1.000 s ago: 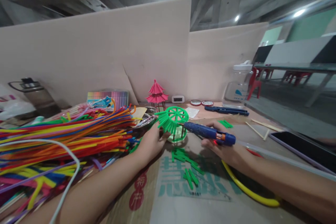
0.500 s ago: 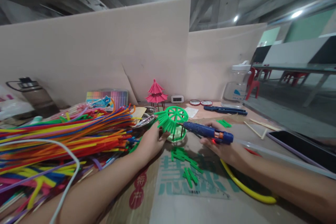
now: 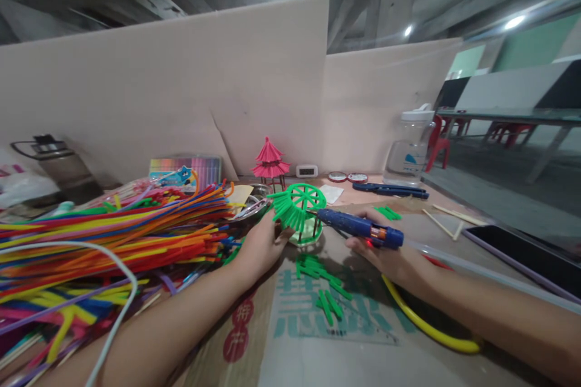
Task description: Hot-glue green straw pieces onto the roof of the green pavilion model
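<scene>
A small green pavilion model (image 3: 293, 208) made of pipe-cleaner pieces stands in the middle, its round roof partly covered with green strips and its spokes bare on the right. My left hand (image 3: 263, 243) is closed on the model's left lower side; the fingertips are partly hidden. In my right hand (image 3: 372, 252) is a blue hot glue gun (image 3: 358, 227) with a glowing red light. Its nozzle points left and meets the roof's edge near the last strips. Cut green pipe-cleaner pieces (image 3: 330, 302) lie loose on the cardboard in front of the model.
Bundles of coloured pipe cleaners (image 3: 113, 236) fill the left side. Behind the model stand a pink pagoda model (image 3: 271, 160) and a small digital clock (image 3: 307, 171). To the right are a water jug (image 3: 408, 148), a phone (image 3: 526, 254), wooden sticks (image 3: 440, 224) and a yellow tube (image 3: 422, 323).
Almost nothing differs. The glue gun's nozzle has shifted very slightly to the right along the roof's edge; my left hand keeps its place on the model.
</scene>
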{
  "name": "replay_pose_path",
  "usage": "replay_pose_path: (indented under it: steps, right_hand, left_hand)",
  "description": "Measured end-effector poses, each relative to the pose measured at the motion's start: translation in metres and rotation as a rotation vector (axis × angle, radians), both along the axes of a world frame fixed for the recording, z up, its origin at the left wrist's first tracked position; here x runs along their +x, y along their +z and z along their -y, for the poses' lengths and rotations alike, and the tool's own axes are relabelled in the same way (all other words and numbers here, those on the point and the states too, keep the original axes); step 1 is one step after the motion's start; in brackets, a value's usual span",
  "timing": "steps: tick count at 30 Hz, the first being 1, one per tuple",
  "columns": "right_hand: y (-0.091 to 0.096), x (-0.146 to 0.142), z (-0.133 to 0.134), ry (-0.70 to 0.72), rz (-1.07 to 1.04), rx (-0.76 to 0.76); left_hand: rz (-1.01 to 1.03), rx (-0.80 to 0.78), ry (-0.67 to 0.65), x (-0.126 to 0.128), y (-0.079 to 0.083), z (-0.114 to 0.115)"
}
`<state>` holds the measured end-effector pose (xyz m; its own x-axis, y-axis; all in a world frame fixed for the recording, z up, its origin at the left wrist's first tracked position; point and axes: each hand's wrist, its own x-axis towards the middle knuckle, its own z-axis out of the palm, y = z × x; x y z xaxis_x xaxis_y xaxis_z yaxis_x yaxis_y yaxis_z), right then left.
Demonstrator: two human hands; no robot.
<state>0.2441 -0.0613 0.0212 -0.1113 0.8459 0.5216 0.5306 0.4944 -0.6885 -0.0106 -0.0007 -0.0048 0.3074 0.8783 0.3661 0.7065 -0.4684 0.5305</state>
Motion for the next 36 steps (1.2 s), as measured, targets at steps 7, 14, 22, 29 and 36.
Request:
replay_pose_path:
  steps: [7, 14, 22, 29, 36]
  right_hand:
    - [-0.004, 0.003, 0.001, 0.090, -0.026, -0.051]
    - [0.009, 0.013, 0.001, 0.046, -0.067, -0.005]
    - [0.026, 0.038, -0.077, -0.254, 0.098, -0.227]
    - [0.011, 0.041, -0.160, -0.258, 0.198, -0.368]
    - [-0.020, 0.048, -0.177, -0.211, 0.265, -0.417]
  left_hand:
    - [0.001, -0.023, 0.021, 0.001, 0.001, -0.001]
    - [-0.007, -0.064, 0.042, 0.002, 0.003, 0.001]
    - [0.056, -0.029, -0.001, 0.003, 0.000, -0.003]
    - [0.081, -0.014, -0.038, 0.002, -0.001, -0.003]
    - [0.141, -0.025, -0.062, 0.001, -0.003, -0.004]
